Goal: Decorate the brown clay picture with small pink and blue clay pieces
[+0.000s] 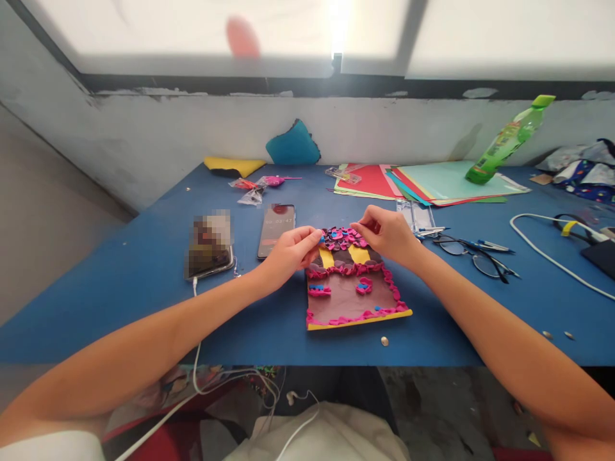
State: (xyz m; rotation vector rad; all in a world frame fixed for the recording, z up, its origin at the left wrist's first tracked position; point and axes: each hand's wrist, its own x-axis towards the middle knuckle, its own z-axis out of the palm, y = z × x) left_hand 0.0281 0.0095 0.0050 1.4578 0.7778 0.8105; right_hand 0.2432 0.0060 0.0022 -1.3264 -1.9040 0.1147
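Note:
A clay picture (353, 301) on a yellow-edged board lies on the blue table (144, 301) in front of me. It has a brown field, pink frilled borders, two yellow strips and a top of pink and blue bits. My left hand (291, 253) is curled at the picture's upper left corner, its fingertips pinched at the pink bits. At the upper right corner my right hand (389, 234) also pinches with closed fingers. What the fingertips hold is too small to make out.
Two phones (210, 246) (276, 229) lie to the left. Spectacles (473, 256) and pens lie to the right, with coloured paper sheets (432, 182) and a tilted green bottle (509, 137) behind. A white cable (548, 256) runs at far right. Clay packets (259, 186) sit at the back.

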